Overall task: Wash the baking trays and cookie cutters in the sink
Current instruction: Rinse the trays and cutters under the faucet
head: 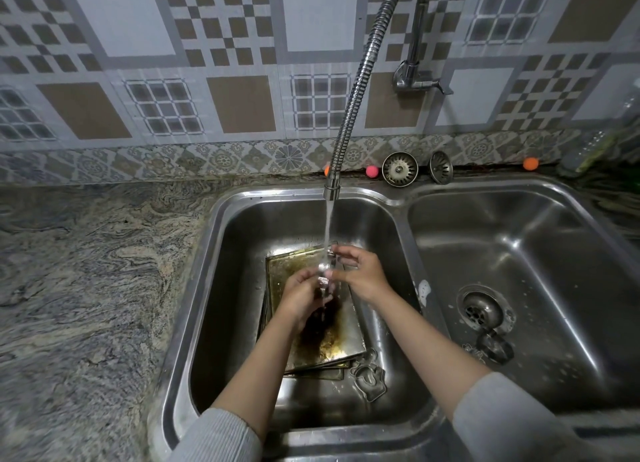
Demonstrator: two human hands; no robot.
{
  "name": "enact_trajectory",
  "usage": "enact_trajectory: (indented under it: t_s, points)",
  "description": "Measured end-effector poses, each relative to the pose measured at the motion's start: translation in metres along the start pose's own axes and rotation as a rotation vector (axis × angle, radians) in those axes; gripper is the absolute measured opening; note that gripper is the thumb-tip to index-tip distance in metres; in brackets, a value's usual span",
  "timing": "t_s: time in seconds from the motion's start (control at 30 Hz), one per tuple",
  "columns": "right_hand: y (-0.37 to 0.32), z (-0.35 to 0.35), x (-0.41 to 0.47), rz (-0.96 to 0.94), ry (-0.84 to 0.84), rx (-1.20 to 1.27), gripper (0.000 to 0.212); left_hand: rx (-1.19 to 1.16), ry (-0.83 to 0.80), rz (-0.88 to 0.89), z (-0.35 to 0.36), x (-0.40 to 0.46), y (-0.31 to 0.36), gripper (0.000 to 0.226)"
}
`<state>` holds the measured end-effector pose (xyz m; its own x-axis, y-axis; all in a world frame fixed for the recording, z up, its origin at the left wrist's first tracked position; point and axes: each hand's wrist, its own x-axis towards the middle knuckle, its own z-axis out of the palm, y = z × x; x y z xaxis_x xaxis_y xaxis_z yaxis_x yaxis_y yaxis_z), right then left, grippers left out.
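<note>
Two grey sleeves reach in from the near edge, forearms stretched over the left basin (207,288) of a steel double sink. Near the front of that basin, just right of the left forearm, a cookie cutter (370,380) lies flat on the steel floor, touching the near corner of the baking trays (332,344). The trays sit stacked on the basin floor, the top one stained brown and black, and they lie directly beneath both hands. The left hand (303,297) and right hand (358,273) meet above the trays, fingers curled in around a small shiny metal piece (325,281) held between them under the running water (328,226); it is too blurred by the stream to tell just what it is. In the right basin (554,254), well apart from the hands, another cookie cutter (494,346) rests just in front of the drain (482,308). The flexible tap hose (356,91) hangs above the left basin. Behind the sink, two strainer plugs (400,168) lean against the patterned tile wall, with small pink and orange balls beside them. A marbled stone counter (86,271) spreads away to the left.
</note>
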<state>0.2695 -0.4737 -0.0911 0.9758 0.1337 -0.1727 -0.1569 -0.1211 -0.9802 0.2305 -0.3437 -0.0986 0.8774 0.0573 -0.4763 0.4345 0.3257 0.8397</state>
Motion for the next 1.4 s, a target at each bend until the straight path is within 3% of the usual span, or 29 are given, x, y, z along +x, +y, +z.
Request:
enact_trajectory:
  t_s: [0.27,0.57,0.83,1.0,1.13,1.23,1.4]
  points:
    - [-0.001,0.005,-0.001,0.009,-0.002,0.005,0.046,-0.036,0.037,-0.069,-0.002,-0.004,0.001,0.025]
    - [-0.002,-0.01,-0.01,0.12,0.066,0.12,0.007,0.091,0.054,0.01,0.004,-0.01,0.002,0.025]
    - [-0.014,-0.038,-0.021,0.197,0.078,0.145,0.021,0.068,0.139,0.127,0.015,0.0,0.005,0.021]
    - [-0.035,-0.098,-0.041,0.2,0.168,0.154,0.024,0.109,0.107,0.089,0.031,0.009,0.006,0.01]
    - [-0.031,-0.188,-0.07,0.249,0.244,-0.032,0.018,0.028,0.12,0.039,0.033,0.018,-0.002,0.01]
    - [-0.014,-0.236,-0.094,0.368,0.289,-0.33,0.016,0.04,0.147,-0.002,0.03,0.024,-0.012,0.011]
    - [0.029,-0.24,-0.11,0.485,0.079,-0.781,0.011,0.065,0.142,-0.012,0.036,0.025,-0.025,0.013]
